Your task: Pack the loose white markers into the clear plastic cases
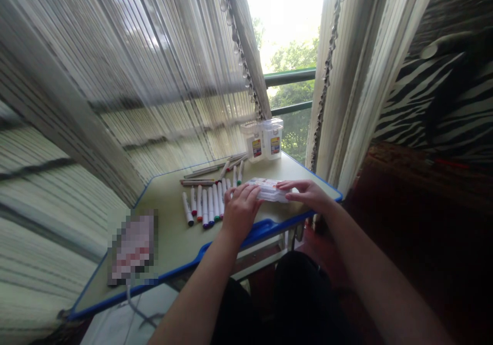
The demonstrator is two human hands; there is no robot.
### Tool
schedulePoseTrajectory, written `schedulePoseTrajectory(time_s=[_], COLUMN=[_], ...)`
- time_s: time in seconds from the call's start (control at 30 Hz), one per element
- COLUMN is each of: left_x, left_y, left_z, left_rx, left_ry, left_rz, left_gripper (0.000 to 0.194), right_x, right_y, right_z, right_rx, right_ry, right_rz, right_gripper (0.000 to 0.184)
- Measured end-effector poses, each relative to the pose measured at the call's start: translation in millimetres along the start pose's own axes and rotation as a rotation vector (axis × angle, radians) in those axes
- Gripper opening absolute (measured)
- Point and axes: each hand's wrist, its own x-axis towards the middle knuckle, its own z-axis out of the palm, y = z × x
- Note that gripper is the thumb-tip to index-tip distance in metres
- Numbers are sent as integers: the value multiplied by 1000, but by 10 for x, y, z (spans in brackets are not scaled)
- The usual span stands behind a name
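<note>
A clear plastic case point(268, 190) lies on its side near the front right edge of the desk. My left hand point(242, 205) grips its left end, with the fingers laid over the top. At the other end, my right hand point(308, 193) holds the case between fingers on the top and a thumb along the near side. Beside my left hand a row of white markers point(205, 206) with coloured caps lies on the desk, the rightmost ones partly hidden by the hand. Whatever is inside the case is hard to make out.
Two clear plastic containers point(265, 139) with labels stand at the back corner of the desk point(173, 247). Several pencils point(200, 182) lie behind the markers. A blurred-out flat object point(133, 247) with a cable rests at the left. Curtains point(173, 78) hang close behind.
</note>
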Motion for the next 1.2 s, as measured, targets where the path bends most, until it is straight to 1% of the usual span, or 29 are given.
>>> schedulePoseTrajectory(time_s=[0.07,0.23,0.3,0.37,0.47,0.6,0.77,0.93,1.07,1.2], left_x=[2,-3,-10,-18,-24,-22,-16,-22,-28,-31], left_y=[3,-1,-1,2,9,14,-16,-69,-81,-79], left_z=[6,11,1,-14,-37,-43,3,36,34,30], left_rx=[1,22,25,24,16,-16,-97,-158,-171,-187], left_ry=[-1,41,70,91,99,91,87,48,44,50], left_rz=[5,7,4,4,10,3,16,-21,-14,-11], left_gripper=[30,30,29,29,28,28,41,27,28,28], right_x=[-61,-160,-158,-144,-128,-132,-149,-166,-186,-225], right_y=[-7,13,54,96,131,127,136,171,176,164], right_z=[6,116,172,211,227,222,227,213,220,253], right_rx=[-98,-385,-439,-447,-433,-427,-495,-553,-635,-734], right_ry=[22,108,178,239,261,268,247,225,226,250], right_rz=[-48,-198,-211,-198,-177,-162,-194,-265,-355,-416], right_gripper=[30,54,52,42,33,33,32,32,33,44])
